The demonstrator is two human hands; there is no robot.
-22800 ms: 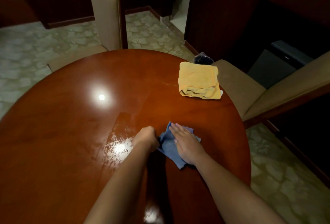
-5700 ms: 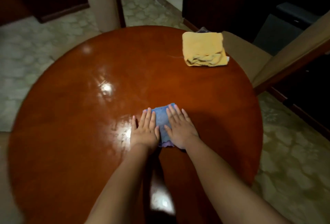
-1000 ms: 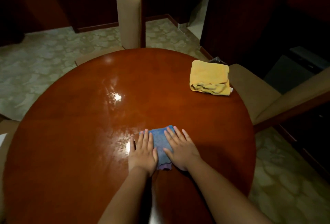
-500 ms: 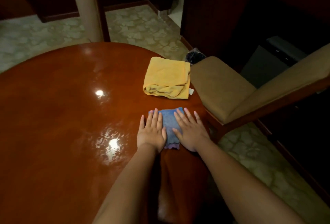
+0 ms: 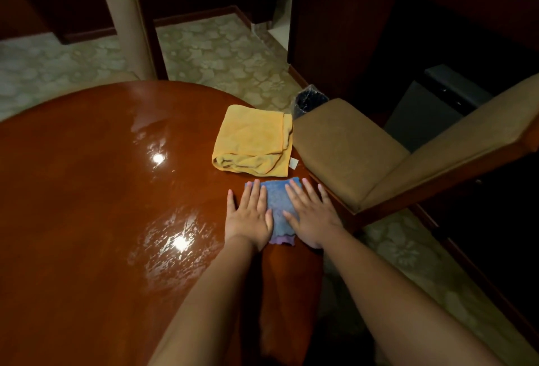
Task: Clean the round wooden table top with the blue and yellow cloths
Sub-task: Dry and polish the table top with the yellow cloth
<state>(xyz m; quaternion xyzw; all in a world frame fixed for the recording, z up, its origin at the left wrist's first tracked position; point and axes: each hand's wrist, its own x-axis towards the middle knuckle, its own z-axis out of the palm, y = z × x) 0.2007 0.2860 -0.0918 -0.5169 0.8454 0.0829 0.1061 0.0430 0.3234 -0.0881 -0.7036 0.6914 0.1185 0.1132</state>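
The blue cloth (image 5: 277,205) lies folded flat near the right edge of the round wooden table (image 5: 93,190). My left hand (image 5: 249,218) presses flat on the cloth's left side, fingers straight. My right hand (image 5: 310,212) presses flat on its right side, fingers spread, reaching close to the table's edge. The folded yellow cloth (image 5: 253,141) lies just beyond the blue one, a small gap between them, with a white tag at its right corner. Wet streaks shine on the table to the left of my hands.
A tan upholstered chair (image 5: 350,149) stands against the table's right edge. Another chair back (image 5: 125,15) rises behind the table. A dark bin with a plastic liner (image 5: 309,100) sits on the patterned floor beyond the chair seat. Dark furniture stands at the right.
Both hands have slid the blue cloth to the right, from the table's middle front to its right edge just below the yellow cloth. The yellow cloth has stayed in place.
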